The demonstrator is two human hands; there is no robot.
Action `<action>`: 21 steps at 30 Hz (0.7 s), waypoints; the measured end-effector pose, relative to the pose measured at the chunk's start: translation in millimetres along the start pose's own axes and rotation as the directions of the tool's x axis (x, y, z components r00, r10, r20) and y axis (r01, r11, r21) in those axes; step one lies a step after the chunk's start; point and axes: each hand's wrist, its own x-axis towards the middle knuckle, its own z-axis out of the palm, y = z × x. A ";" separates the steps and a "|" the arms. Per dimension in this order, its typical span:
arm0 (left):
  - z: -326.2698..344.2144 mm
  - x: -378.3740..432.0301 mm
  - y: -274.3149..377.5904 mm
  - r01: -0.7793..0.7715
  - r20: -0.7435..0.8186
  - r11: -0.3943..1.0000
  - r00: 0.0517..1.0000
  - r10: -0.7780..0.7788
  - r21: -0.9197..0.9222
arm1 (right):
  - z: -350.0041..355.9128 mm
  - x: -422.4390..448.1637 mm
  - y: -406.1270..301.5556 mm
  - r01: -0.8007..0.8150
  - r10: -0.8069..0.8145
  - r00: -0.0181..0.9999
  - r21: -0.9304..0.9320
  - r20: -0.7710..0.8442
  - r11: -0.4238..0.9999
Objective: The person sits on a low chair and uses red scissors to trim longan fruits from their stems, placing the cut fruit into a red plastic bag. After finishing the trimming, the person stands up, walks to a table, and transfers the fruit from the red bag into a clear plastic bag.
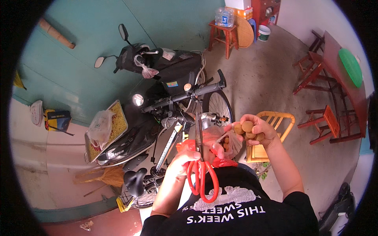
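My left hand grips a pair of scissors with red looped handles, the blades pointing away from me and nearly together. The same hand holds the gathered top of a thin red plastic bag, which hangs in front of my body. Several round brown fruits, seemingly longans, show through the bag's side. Just right of the bag, my right hand is closed around a small cluster of similar fruits. The bag's lower part is partly hidden by my shirt and hands.
A bicycle stands close ahead, with a black scooter behind it. On the left, a tray of small yellowish pieces rests on a dark seat. A bamboo chair is near my right arm; wooden stools and a table stand farther right.
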 end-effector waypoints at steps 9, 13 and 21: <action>-5.4 -28.9 -5.4 0.206 -0.036 0.958 0.979 -0.203 0.201 | 26.6 -22.4 42.2 0.073 -0.082 0.997 -0.567 0.011 0.820; 6.1 -43.3 -7.6 0.178 -0.140 0.978 0.977 -0.162 0.112 | 49.9 -39.3 53.6 0.149 -0.089 0.985 -0.480 0.145 0.864; 17.5 -59.2 -39.4 0.190 0.046 0.967 0.979 -0.200 0.167 | 71.3 -99.9 90.3 0.223 -0.177 0.974 -0.482 0.140 0.847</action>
